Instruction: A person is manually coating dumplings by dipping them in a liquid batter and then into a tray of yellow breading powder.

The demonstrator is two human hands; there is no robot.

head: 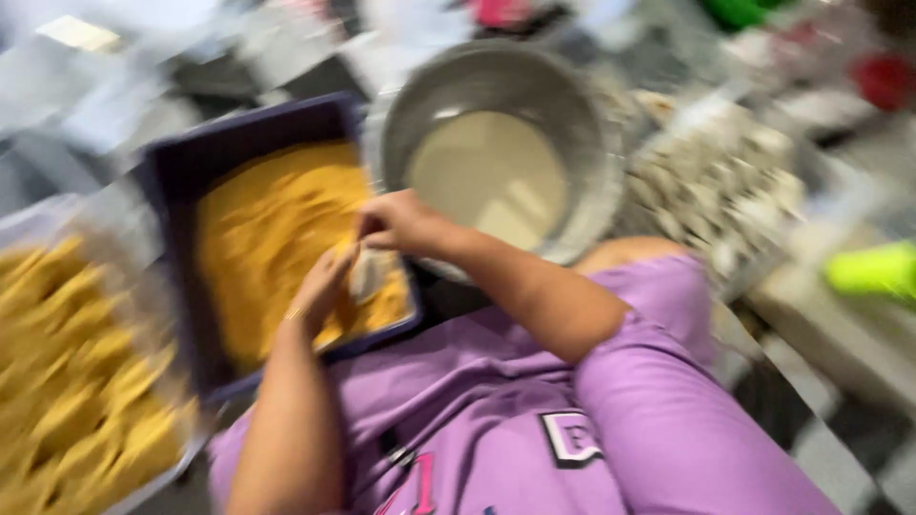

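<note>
Pinching a small pale piece between them, my left hand and right hand meet over the dark tray of orange crumbs; motion blur hides the finger detail. I judge the piece soft, wet and slippery, best held lightly by its ends. Right of the tray sits a metal pot of batter; left of it, a tray of coated pieces.

no packages, labels, signs or screens clear enough to make out, frame heavily motion-blurred, red, green and pale blobs along the top and right edges too smeared to tell what they are
</note>
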